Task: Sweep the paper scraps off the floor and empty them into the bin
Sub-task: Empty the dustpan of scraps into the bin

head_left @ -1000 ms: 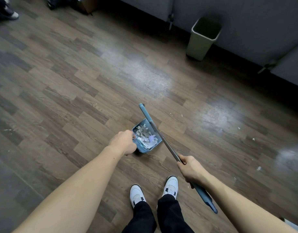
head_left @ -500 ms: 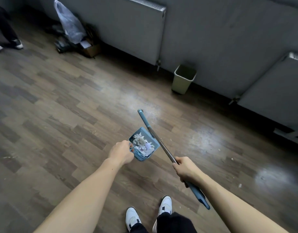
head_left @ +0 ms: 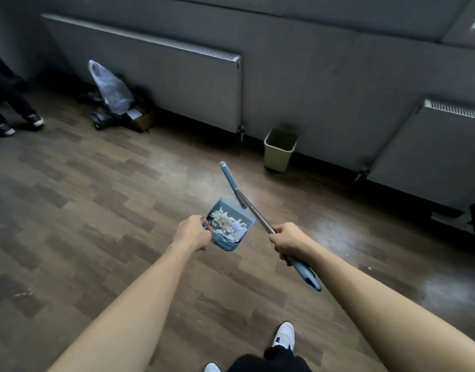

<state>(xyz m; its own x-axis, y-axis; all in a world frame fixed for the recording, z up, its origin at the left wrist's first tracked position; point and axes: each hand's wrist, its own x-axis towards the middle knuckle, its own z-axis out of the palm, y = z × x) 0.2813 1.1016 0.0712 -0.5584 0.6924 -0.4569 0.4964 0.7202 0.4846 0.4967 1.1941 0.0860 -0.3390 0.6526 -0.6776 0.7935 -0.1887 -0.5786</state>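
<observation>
Blue dustpan [head_left: 225,242] heaped with paper scraps [head_left: 229,224], gripped in the curled left hand [head_left: 192,232] above the floor [head_left: 97,210]; right hand [head_left: 290,241] wrapped round the broom handle [head_left: 248,204]. Carrying step, seemingly, with the bin [head_left: 280,150] well apart at one o'clock. Next: walk over keeping the pan level, then tip.

Dustpan [head_left: 227,244] held above wooden floor [head_left: 97,210] by left hand [head_left: 193,232], gripped at its left side. Paper scraps [head_left: 228,224] heaped inside. Broom pole [head_left: 253,209] gripped mid-shaft by right hand [head_left: 288,241], slanted, far blue end pointed toward bin [head_left: 279,153]. Pole seen just right of dustpan. Bin stood against wall between two radiators [head_left: 150,68], well apart from dustpan. Plastic bag [head_left: 110,87] slumped by left radiator. White shoe [head_left: 284,335] seen at bottom edge.
</observation>
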